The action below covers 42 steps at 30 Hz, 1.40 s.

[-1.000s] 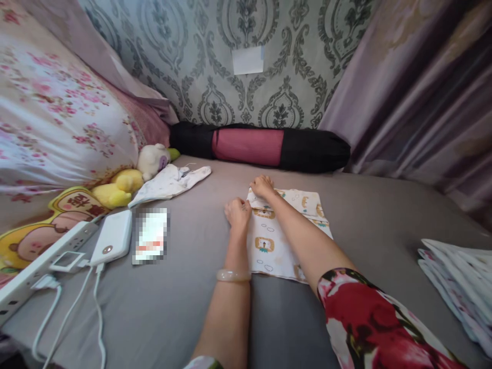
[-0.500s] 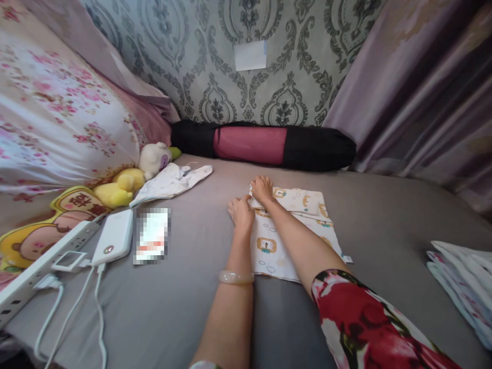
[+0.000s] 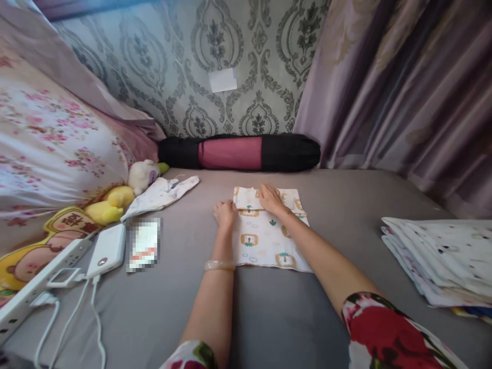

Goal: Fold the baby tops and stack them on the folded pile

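A white cloth with a print of orange lion faces [image 3: 255, 248] lies on the grey sheet in front of me, its far part folded over toward me as a flap. My left hand [image 3: 225, 212] is at the cloth's left edge, fingers curled, with thumb and forefinger closed on the edge near the flap's corner. On top of the flap rests my right hand [image 3: 271, 199], its fingers stretched out and pressing the fabric. My right forearm covers part of the cloth's right side.
A stack of folded cloths [image 3: 434, 256] lies at the right. At the left are a small white garment [image 3: 159, 197], plush toys [image 3: 115, 197], a power bank [image 3: 106, 248], a power strip [image 3: 46, 277] with cables and a blurred card-like item [image 3: 143, 243]. A black and pink roll bag [image 3: 230, 152] lies along the wall.
My right hand has moved right from the flap's left corner to its middle, and its fingers have flattened. My left hand stays by the left edge. The view has turned right.
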### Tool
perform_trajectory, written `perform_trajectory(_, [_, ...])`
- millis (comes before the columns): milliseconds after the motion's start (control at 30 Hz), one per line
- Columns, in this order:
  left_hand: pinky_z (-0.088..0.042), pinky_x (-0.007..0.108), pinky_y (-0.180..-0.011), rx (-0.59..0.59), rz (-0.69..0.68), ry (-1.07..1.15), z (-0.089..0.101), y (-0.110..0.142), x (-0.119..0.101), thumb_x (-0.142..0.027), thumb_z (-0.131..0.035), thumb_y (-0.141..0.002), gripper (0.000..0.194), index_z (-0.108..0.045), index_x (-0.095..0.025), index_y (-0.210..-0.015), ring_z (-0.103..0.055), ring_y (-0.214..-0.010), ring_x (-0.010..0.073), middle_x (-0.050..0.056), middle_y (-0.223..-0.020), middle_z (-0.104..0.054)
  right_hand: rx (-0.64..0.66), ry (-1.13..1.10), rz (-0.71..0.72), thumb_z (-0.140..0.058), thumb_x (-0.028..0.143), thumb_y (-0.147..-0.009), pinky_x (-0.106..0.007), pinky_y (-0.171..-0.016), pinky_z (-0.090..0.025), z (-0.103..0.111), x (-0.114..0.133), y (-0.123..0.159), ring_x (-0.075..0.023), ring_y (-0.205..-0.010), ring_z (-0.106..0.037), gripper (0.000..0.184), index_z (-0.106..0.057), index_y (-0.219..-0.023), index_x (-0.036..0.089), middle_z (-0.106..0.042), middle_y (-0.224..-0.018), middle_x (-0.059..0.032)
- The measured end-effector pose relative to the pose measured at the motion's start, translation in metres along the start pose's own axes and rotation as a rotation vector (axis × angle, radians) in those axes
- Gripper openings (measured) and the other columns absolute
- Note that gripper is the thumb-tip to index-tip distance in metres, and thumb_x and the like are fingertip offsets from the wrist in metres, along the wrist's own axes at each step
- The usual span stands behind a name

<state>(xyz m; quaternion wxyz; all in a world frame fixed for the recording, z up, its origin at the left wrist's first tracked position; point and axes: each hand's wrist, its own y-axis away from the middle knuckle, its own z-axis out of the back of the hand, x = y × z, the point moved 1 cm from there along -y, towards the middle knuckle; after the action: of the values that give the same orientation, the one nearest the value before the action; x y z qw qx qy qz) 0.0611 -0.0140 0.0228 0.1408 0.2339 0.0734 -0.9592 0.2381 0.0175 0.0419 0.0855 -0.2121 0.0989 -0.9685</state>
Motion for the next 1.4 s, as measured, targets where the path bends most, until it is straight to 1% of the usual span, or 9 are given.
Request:
perform_trajectory(100, [-0.043,0.038,-0.091,0.047,-0.022,-0.006,0.005,-0.008,-0.002,-0.029,-0.044,-0.091,0.035,-0.062,-0.022,-0.120,-0.056,-0.112,0.0288,0.015,-0.116,-0.063,0.013,0.010,-0.015,-0.032,0.026,-0.100,-0.042,-0.110,-0.025,0.008,-0.013,0.015,-0.0234,-0.131,-0.041,0.034,-0.054,-0.123,0.015,-0.055,-0.134,-0.0139])
perform_trajectory(200, [-0.042,0.038,-0.094,0.005,-0.107,-0.062,0.009,-0.013,-0.011,-0.028,-0.042,-0.092,0.037,-0.057,-0.019,-0.125,-0.056,-0.113,0.0277,0.017,-0.117,-0.062,0.035,0.018,-0.005,-0.029,0.026,-0.100,-0.047,-0.113,-0.018,0.008,-0.015,0.022,-0.0241,-0.139,-0.032,0.039,-0.050,-0.131,0.015,-0.047,-0.144,-0.0132])
perform_trajectory(367, [-0.035,0.039,-0.106,0.019,-0.486,-0.126,-0.003,-0.015,-0.031,-0.027,-0.042,-0.094,0.035,-0.054,-0.022,-0.127,-0.044,-0.127,0.0262,0.013,-0.131,-0.054,0.103,0.048,0.026,-0.029,0.032,-0.100,-0.050,-0.117,-0.011,-0.002,-0.005,0.026,-0.0240,-0.144,-0.023,0.047,-0.041,-0.144,0.020,-0.037,-0.153,-0.0090])
perform_trajectory(467, [-0.028,0.041,-0.112,0.065,-0.621,-0.122,-0.015,-0.020,-0.038,-0.028,-0.042,-0.095,0.035,-0.054,-0.024,-0.128,-0.036,-0.135,0.0247,0.010,-0.136,-0.052,0.150,0.082,0.061,-0.030,0.033,-0.098,-0.053,-0.116,-0.011,-0.007,0.000,0.024,-0.0256,-0.145,-0.021,0.051,-0.038,-0.147,0.023,-0.033,-0.156,-0.0064])
perform_trajectory(667, [-0.018,0.045,-0.117,0.077,-0.625,-0.136,-0.033,-0.030,-0.040,-0.032,-0.035,-0.098,0.042,-0.050,-0.021,-0.136,-0.029,-0.143,0.0263,0.012,-0.146,-0.046,0.121,0.151,0.083,-0.032,0.031,-0.096,-0.055,-0.116,-0.009,-0.015,-0.003,0.017,-0.0277,-0.145,-0.022,0.053,-0.037,-0.148,0.023,-0.034,-0.155,-0.0069])
perform_trajectory(867, [-0.020,0.046,-0.117,0.039,-0.628,-0.285,-0.048,-0.028,-0.034,-0.038,-0.026,-0.099,0.051,-0.041,-0.019,-0.145,-0.033,-0.141,0.0273,0.011,-0.149,-0.044,0.116,0.198,0.075,-0.027,0.032,-0.097,-0.055,-0.116,-0.011,-0.023,-0.008,0.020,-0.0260,-0.144,-0.023,0.054,-0.034,-0.150,0.024,-0.032,-0.156,-0.0036])
perform_trajectory(1067, [-0.025,0.048,-0.115,0.017,-0.653,-0.328,-0.048,-0.028,-0.033,-0.038,-0.026,-0.099,0.053,-0.042,-0.017,-0.145,-0.036,-0.138,0.0299,0.012,-0.148,-0.044,0.136,0.202,0.065,-0.025,0.034,-0.097,-0.055,-0.116,-0.011,-0.025,-0.007,0.019,-0.0254,-0.144,-0.023,0.055,-0.033,-0.150,0.025,-0.031,-0.156,-0.0032])
perform_trajectory(1267, [-0.029,0.045,-0.114,-0.107,-0.697,-0.231,-0.042,-0.023,-0.033,-0.037,-0.027,-0.099,0.048,-0.050,-0.019,-0.137,-0.043,-0.134,0.0252,0.011,-0.141,-0.052,0.166,0.169,0.039,-0.026,0.033,-0.097,-0.054,-0.116,-0.012,-0.019,-0.007,0.017,-0.0253,-0.144,-0.022,0.055,-0.033,-0.150,0.023,-0.029,-0.157,-0.0052])
perform_trajectory(1400, [-0.024,0.049,-0.115,-0.178,-0.692,-0.207,-0.036,-0.016,-0.036,-0.043,-0.028,-0.098,0.051,-0.051,-0.019,-0.137,-0.033,-0.141,0.0283,0.013,-0.148,-0.045,0.026,0.197,-0.050,-0.023,0.039,-0.099,-0.056,-0.115,-0.011,-0.008,-0.012,0.020,-0.0283,-0.145,-0.021,0.055,-0.038,-0.148,0.019,-0.028,-0.157,-0.0106])
